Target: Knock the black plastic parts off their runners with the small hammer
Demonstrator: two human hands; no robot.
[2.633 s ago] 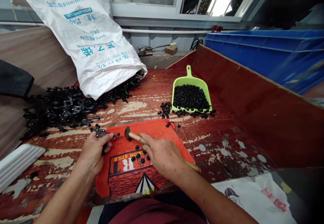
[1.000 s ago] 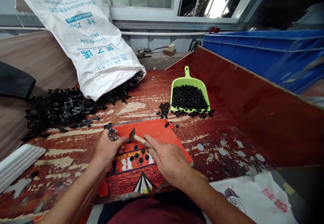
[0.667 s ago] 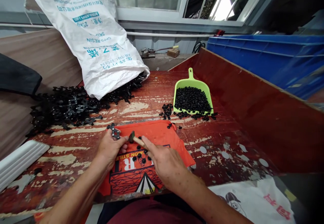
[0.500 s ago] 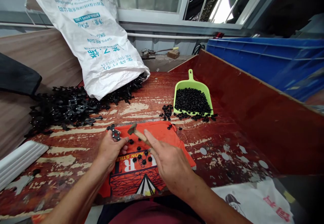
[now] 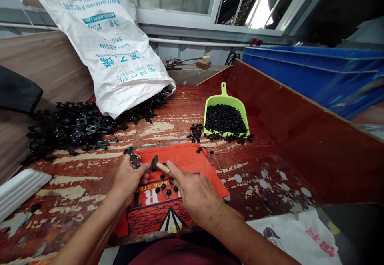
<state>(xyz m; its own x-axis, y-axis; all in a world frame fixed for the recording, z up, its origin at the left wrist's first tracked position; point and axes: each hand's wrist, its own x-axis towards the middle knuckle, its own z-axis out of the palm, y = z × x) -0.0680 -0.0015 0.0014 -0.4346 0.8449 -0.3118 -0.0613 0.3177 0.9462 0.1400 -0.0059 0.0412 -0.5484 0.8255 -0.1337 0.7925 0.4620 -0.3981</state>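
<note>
Head cam: L hand (image 5: 128,178) pinches black hinged part (image 5: 134,159); R hand (image 5: 196,193) grips hammer (image 5: 155,163) w/ head near orange cloth (image 5: 183,158), contact unclear.

hammer (image 5: 155,163) lowered, black linkage (image 5: 133,158) shifted right

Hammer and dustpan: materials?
Hammer: head probably steel, dark and dull; handle looks like bare wood, pale tan with a matte surface. Dustpan: likely moulded plastic, smooth lime green, its handle continuous with the pan.
</note>
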